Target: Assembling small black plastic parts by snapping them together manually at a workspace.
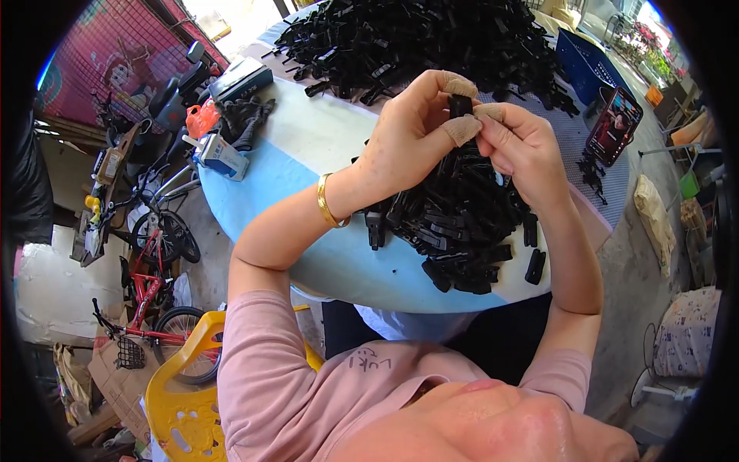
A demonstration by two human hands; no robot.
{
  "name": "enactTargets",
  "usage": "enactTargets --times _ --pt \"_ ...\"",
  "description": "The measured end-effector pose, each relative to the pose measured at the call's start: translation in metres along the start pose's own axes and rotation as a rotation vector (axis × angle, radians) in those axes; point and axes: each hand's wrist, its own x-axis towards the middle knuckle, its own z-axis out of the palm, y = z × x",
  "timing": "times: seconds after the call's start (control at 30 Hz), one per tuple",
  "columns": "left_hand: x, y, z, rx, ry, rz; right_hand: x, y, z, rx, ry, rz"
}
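Above the table I hold up a small black plastic part (460, 105), pinched between the wrapped thumb and forefinger of my left hand (408, 131). The fingertips of my right hand (525, 150) are pinched together right beside it, meeting my left thumb. What the right fingers grip is too small and covered to make out. Tan wraps cover several of my fingertips. Below both hands lies a loose heap of similar black plastic parts (450, 231), reaching toward the near edge of the table. One separate black piece (536, 266) rests at the heap's right side.
A far larger mound of black parts (431, 42) covers the back of the rounded table (308, 266). At right stand a blue basket (586, 65) and a propped phone (615, 127). Leftward are a carton (223, 158), dark gloves (245, 119) and a box (242, 79). A yellow chair (181, 385) sits lower left.
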Motion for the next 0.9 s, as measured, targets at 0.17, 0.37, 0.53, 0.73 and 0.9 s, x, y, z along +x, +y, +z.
enactTargets --times 0.17,0.37,0.53,0.73,0.9 --pt "-0.002 -0.007 0.002 0.233 0.07 0.174 -0.003 0.0 0.002 0.048 -0.021 0.05" --pt "0.006 0.009 -0.008 0.519 -0.057 0.239 0.007 0.001 -0.009 -0.148 -0.034 -0.001" --pt "0.022 0.012 -0.05 0.322 -0.173 0.0 0.012 0.003 -0.031 -0.156 0.103 -0.15" --pt "0.027 -0.058 -0.101 0.812 -0.362 -0.17 0.017 0.017 -0.018 -0.408 0.15 -0.22" --pt "0.029 -0.094 -0.093 1.074 -0.451 0.243 0.016 0.021 -0.018 -0.42 0.148 -0.227"
